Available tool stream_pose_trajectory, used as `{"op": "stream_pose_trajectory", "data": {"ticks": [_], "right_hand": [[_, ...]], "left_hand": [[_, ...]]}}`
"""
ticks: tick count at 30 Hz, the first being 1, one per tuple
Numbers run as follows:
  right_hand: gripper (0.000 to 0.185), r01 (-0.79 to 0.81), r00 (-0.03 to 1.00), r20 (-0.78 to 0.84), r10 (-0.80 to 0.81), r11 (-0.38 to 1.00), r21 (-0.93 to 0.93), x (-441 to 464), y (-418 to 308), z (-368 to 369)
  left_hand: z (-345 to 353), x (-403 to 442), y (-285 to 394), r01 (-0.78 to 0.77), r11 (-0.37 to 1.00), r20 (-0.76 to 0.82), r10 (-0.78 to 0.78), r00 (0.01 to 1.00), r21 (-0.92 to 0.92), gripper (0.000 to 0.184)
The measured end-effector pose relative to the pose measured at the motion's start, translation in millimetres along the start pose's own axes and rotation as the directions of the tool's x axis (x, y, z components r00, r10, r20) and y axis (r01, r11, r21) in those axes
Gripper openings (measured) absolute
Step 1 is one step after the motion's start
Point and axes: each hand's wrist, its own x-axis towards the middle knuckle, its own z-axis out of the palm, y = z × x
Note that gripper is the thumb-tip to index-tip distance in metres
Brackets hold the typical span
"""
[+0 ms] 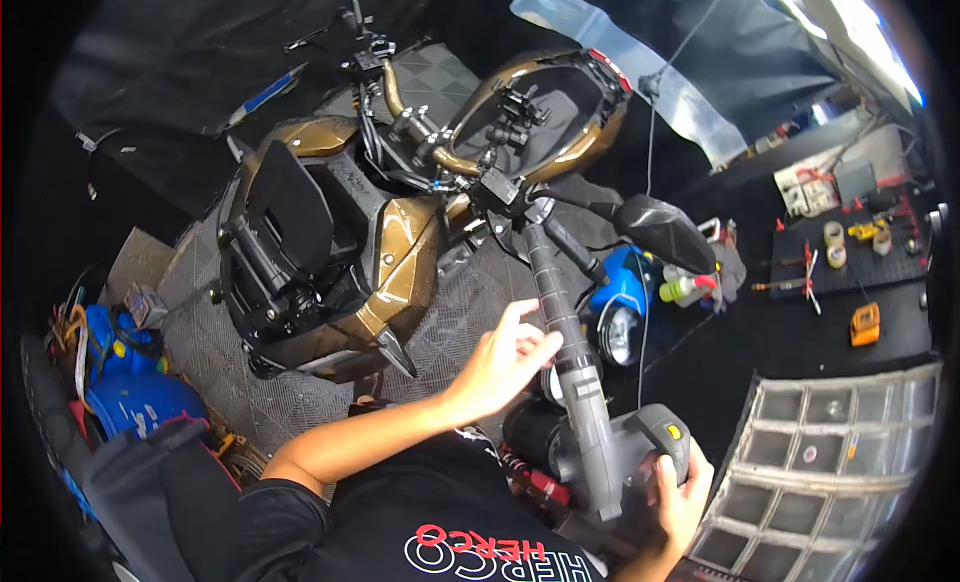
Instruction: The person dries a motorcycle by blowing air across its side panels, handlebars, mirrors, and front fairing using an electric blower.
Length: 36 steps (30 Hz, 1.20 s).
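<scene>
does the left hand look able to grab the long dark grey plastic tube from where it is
Probably yes: the left hand looks empty, its fingers partly open beside the tube, and nothing visible blocks the way; whether the two touch is unclear.

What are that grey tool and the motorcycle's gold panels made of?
The grey tool: probably moulded plastic, fairly dull, going by its even colour and soft sheen. The gold panels: glossy, metallic-looking coating, shown by bright highlights; plastic or metal underneath, I can't tell.
</scene>
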Motion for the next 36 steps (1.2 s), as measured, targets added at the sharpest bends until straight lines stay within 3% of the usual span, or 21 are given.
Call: {"op": "stream_pose_trajectory", "data": {"ticks": [1, 3, 5, 10, 11, 15, 23, 36], "right_hand": [[0.035, 0.033, 0.999, -0.018, -0.032, 0.998, 0.054, -12, 1, 6], [0.047, 0.082, 0.995, -0.073, -0.072, 0.987, 0.139, -39, 8, 19], [0.047, 0.039, 0.989, -0.148, -0.012, 0.983, 0.180, -65, 4, 32], [0.052, 0.085, 0.951, -0.310, 0.010, 0.953, 0.292, -100, 15, 62], [0.055, 0.073, 0.947, -0.319, 0.037, 0.943, 0.326, -106, 15, 67], [0.058, 0.080, 0.942, -0.335, 0.021, 0.955, 0.286, -123, 33, 69], [0.053, 0.128, 0.908, -0.416, 0.052, 0.911, 0.392, -137, 42, 79], [0.043, 0.150, 0.865, -0.490, 0.106, 0.877, 0.456, -140, 52, 74]], "left_hand": [[2, -6, -4, 0.016, 0.997, 0.011, -0.015, 1.000, -0.078, 0.060], [2, -15, 9, 0.044, 0.996, 0.026, -0.042, 0.999, -0.084, 0.063], [9, -21, 21, 0.047, 0.978, 0.007, -0.047, 0.999, -0.203, 0.071], [20, -19, 38, -0.072, 0.997, 0.090, 0.072, 0.993, -0.003, 0.069], [22, -22, 34, -0.080, 0.993, 0.105, 0.089, 0.990, -0.092, 0.069], [24, -33, 31, -0.059, 0.988, 0.140, 0.079, 0.987, -0.142, 0.073], [45, -31, 28, -0.103, 0.983, 0.170, 0.129, 0.977, -0.154, 0.073], [75, -19, 46, -0.189, 0.976, 0.232, 0.161, 0.959, 0.105, 0.067]]}}
